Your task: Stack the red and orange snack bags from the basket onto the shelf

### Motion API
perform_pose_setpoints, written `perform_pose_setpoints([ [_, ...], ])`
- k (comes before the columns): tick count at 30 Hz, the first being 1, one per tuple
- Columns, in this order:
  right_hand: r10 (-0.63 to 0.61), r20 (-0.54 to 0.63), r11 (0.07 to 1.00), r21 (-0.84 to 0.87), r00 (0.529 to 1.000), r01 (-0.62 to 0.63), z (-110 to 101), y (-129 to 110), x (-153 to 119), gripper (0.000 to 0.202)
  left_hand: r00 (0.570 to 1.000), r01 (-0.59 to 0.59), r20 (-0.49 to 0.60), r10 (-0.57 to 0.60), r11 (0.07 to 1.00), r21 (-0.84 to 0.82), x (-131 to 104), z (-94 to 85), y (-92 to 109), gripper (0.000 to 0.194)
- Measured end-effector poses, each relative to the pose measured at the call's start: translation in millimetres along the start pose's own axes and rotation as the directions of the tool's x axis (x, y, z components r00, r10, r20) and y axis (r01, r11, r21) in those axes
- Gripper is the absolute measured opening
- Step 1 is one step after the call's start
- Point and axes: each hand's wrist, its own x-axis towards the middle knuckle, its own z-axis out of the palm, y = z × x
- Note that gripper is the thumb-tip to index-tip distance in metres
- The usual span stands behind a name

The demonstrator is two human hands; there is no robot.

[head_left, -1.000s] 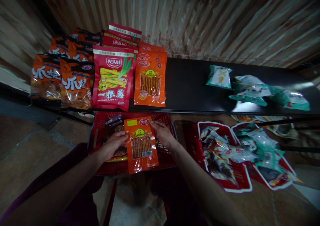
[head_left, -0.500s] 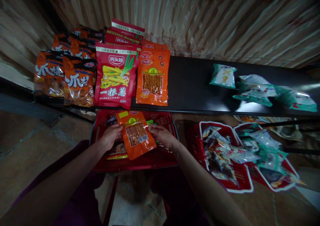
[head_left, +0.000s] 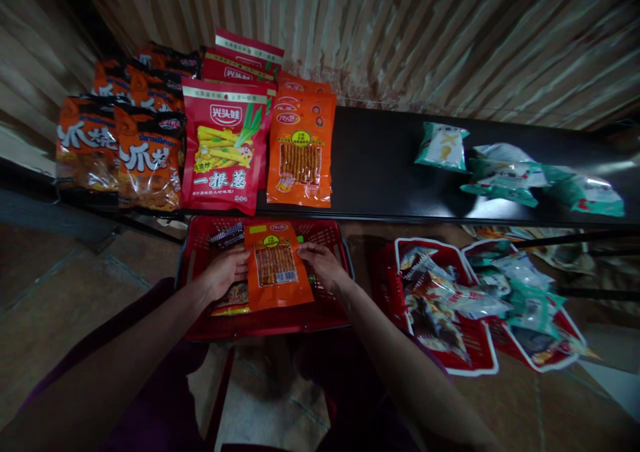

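Note:
An orange snack packet (head_left: 279, 292) with a clear window of brown sticks is held over the red basket (head_left: 240, 327) in front of me. My left hand (head_left: 227, 272) pinches its left edge, and my right hand (head_left: 323, 263) grips the right edge near the top. Beneath it in the basket lie other packets, among them a dark one (head_left: 227, 235) and a colourful one (head_left: 234, 299) partly hidden by the orange packet. Matching orange packets (head_left: 300, 185) stand on the black shelf just beyond, in a row one behind another.
Red snack bags (head_left: 220, 192) and orange-black bags (head_left: 147, 179) stand at the left of the black shelf (head_left: 370, 172). Several green-white bags (head_left: 505, 172) lie at its right. Two filled baskets, a nearer one (head_left: 480, 352) and a farther one (head_left: 573, 355), stand below. A pleated curtain (head_left: 400, 39) hangs behind.
The orange packet has turned more upright in my hands, its lower end swinging slightly. The whole view has shifted a little, so the shelf goods appear farther left.

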Motion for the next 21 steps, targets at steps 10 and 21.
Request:
perform_pose_setpoints([
  [10,-0.031,-0.075,1.0,0.004,0.997,0.031,0,0,5,0.024,0.985,0.099,0.135,-0.111,0.991,0.094,-6,0.6,-13,0.039],
  [21,-0.004,0.035,0.999,-0.039,0.999,0.006,3,8,0,0.042,1.0,0.016,-0.011,-0.015,0.999,0.05,-13,9.0,-5,0.05],
])
